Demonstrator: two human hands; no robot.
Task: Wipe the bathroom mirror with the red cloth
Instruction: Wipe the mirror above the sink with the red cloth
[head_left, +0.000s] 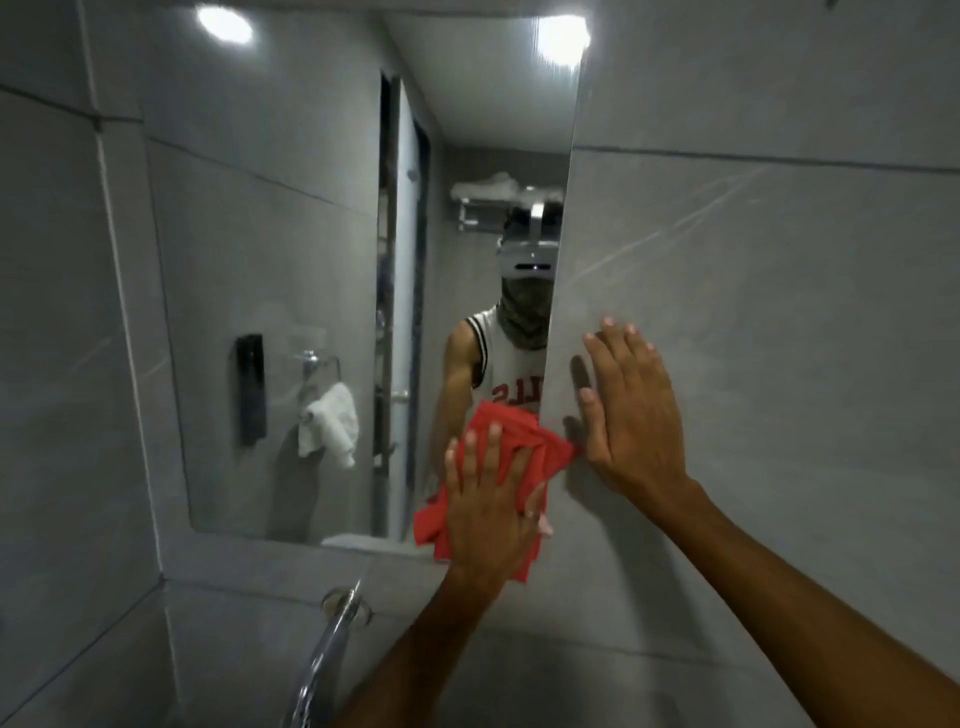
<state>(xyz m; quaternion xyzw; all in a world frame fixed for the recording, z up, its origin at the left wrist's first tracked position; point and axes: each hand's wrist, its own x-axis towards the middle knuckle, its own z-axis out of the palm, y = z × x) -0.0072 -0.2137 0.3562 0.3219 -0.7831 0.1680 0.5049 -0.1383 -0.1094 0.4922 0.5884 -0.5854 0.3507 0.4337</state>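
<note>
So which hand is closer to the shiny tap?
The left hand. It presses the red cloth on the mirror just above the tap; the right hand rests flat on the wall, higher and farther right.

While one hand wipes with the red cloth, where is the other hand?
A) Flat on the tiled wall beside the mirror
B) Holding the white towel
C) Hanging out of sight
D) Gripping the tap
A: the right hand lies open, palm against the grey tiled wall just right of the mirror, while the left hand presses the red cloth at the mirror's lower right corner.
</note>
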